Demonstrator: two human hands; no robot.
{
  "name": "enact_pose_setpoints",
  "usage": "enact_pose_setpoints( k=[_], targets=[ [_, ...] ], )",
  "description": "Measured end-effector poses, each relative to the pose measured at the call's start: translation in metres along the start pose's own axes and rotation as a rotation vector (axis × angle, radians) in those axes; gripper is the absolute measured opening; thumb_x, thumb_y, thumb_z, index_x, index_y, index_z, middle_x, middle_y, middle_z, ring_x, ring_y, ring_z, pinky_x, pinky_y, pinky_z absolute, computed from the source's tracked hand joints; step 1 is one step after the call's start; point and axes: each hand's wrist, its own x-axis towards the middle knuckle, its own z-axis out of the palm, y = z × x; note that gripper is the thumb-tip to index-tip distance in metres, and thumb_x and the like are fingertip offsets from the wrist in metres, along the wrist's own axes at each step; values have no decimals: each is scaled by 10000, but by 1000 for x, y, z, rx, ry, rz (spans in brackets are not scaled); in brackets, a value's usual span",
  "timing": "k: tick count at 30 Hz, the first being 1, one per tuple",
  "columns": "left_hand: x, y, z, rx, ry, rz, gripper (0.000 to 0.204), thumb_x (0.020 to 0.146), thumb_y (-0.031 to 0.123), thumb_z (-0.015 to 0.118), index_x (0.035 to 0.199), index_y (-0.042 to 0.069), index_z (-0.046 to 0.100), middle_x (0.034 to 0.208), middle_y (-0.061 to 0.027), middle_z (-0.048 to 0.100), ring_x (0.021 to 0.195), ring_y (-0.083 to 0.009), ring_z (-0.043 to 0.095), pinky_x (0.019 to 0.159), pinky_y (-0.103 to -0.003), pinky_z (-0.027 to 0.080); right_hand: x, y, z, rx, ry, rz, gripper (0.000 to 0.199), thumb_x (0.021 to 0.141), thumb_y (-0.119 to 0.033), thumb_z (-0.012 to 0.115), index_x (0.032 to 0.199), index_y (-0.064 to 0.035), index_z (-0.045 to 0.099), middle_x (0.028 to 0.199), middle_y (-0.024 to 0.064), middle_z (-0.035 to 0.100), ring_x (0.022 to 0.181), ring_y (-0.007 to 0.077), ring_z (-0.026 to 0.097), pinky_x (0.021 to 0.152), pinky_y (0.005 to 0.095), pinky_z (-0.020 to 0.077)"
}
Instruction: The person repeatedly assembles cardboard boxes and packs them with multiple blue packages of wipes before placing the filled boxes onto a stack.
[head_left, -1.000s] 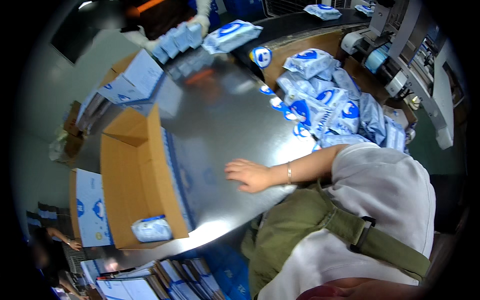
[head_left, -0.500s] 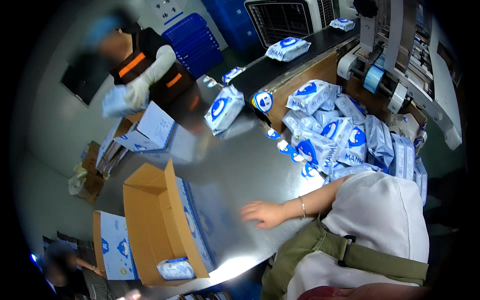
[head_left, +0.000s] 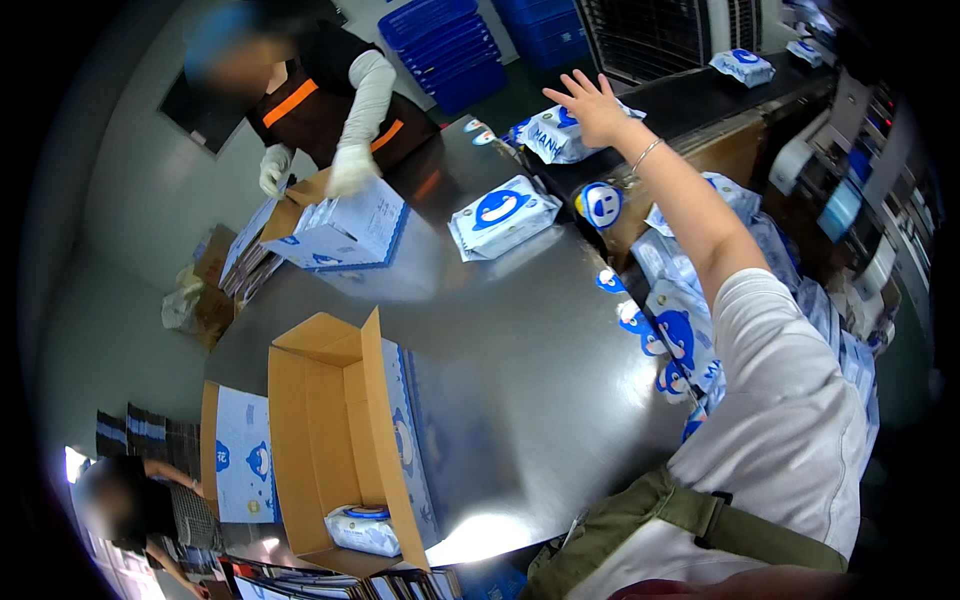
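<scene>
So far only one white-and-blue pack [head_left: 362,528] lies in the open cardboard box [head_left: 330,440] on the table [head_left: 520,370], while the right hand [head_left: 590,105], fingers spread, reaches over another pack [head_left: 555,135] far across; the left hand is out of view.

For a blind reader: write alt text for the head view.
The person's right hand reaches, fingers spread, over a white-and-blue soft pack across a steel table. An open cardboard box holds one pack; a gloved co-worker handles another box.
</scene>
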Motion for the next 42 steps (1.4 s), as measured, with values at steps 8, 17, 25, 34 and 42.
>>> enact_pose_setpoints(
  k=[8, 17, 25, 34, 42],
  targets=[
    [78, -91, 35, 150, 790, -153, 340, 811, 61, 704, 1125, 0, 592, 878, -51, 631, 838, -147, 582, 819, -291, 462, 44, -79, 13, 209, -253, -255, 876, 460, -129, 813, 1285, -213, 534, 1231, 120, 568, 1244, 287, 469, 1127, 535, 186],
    [121, -110, 42, 65, 516, -133, 269, 829, 35, 677, 1083, -10, 602, 916, -71, 657, 833, -124, 605, 779, -257, 484, 28, -182, 16, 661, -383, -384, 779, 469, -141, 802, 1223, -102, 608, 1233, 138, 593, 1132, 318, 538, 970, 369, 440],
    [92, -167, 57, -1000, 44, -266, 485, 875, 145, 627, 1310, 42, 441, 1260, -238, 544, 1181, -315, 526, 1031, -419, 378, -245, -221, -119, 633, -97, -755, 573, 714, -153, 635, 1275, -170, 522, 1297, 184, 499, 1214, 339, 476, 1017, 509, 359],
    [101, -131, 49, -722, 309, 93, 600, 709, 85, 744, 1223, 49, 437, 1090, -141, 569, 1033, -265, 562, 954, -392, 433, -240, -265, -140, 607, -559, -785, 1134, 477, -406, 884, 1412, -101, 320, 1316, 235, 476, 1214, 379, 484, 974, 465, 408],
    [140, -54, 28, 1249, 693, 353, 1074, 443, 393, 883, 1354, 54, 426, 1394, -296, 289, 1335, -487, 204, 1072, -617, 179, -177, -326, -32, 1233, -1174, -1184, 906, 562, -448, 887, 1233, 26, 506, 1193, 193, 597, 1072, 273, 568, 901, 373, 456]
  ],
)
